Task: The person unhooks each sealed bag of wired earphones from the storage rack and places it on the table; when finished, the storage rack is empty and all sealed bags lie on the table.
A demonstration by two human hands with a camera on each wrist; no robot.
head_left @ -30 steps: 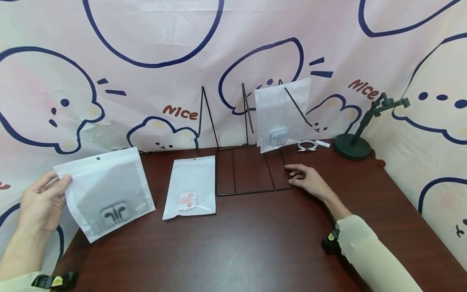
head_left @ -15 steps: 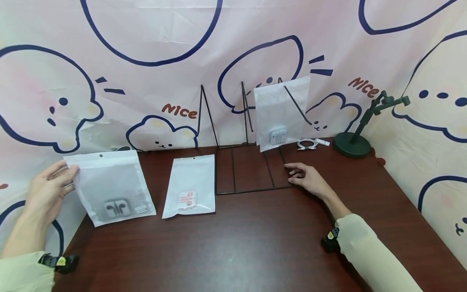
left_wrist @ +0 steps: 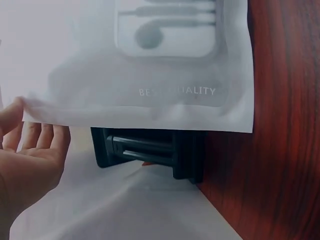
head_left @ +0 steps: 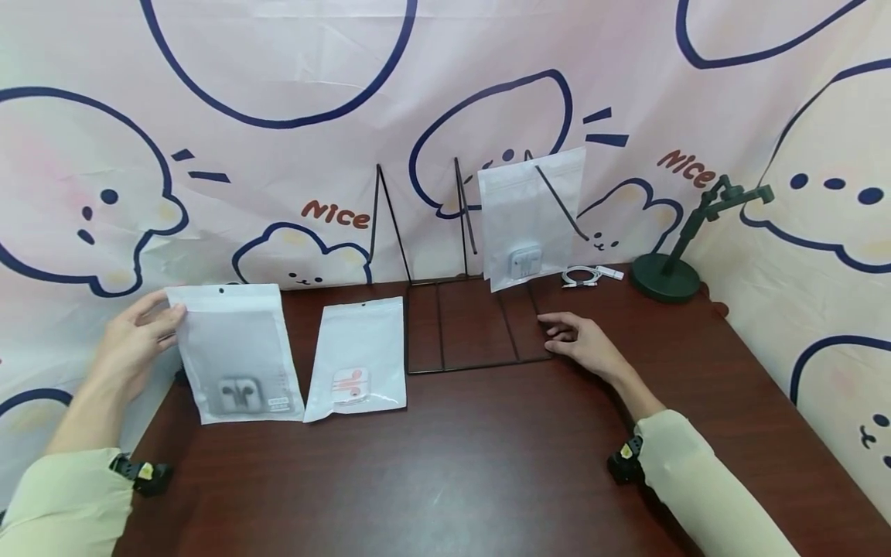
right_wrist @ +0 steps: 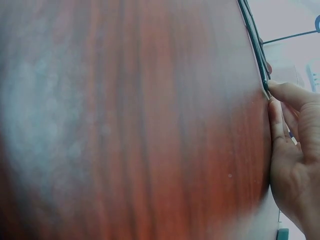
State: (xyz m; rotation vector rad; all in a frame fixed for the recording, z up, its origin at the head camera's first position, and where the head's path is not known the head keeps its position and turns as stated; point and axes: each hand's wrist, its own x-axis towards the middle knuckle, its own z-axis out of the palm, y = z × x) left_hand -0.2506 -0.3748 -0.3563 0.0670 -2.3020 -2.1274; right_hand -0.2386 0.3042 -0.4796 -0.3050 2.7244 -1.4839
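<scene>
Brown desk (head_left: 431, 464) bears a black wire rack (head_left: 506, 321) at its back edge; the right hand (head_left: 588, 348) touches it, whether pinching I cannot tell. By the left edge, the left hand (head_left: 135, 340) pinches an earphone bag (head_left: 237, 340); a narrower bag (head_left: 358, 348) lies between that and the rack. Back right: green stand (head_left: 665, 280), white cable (head_left: 610, 273).

A coiled white cable (head_left: 599, 272) lies just beside a green stand (head_left: 687, 236).

Head view: bright, even, mostly sharp; soft pale glare on the glossy red-brown wooden table (head_left: 445, 480), dark shadow beside the pale green right sleeve (head_left: 710, 472). Left wrist: cool cast, frosted white plastic pouch (left_wrist: 90, 50) washed out upper left. Right wrist: table badly blurred, bluish haze at left.
</scene>
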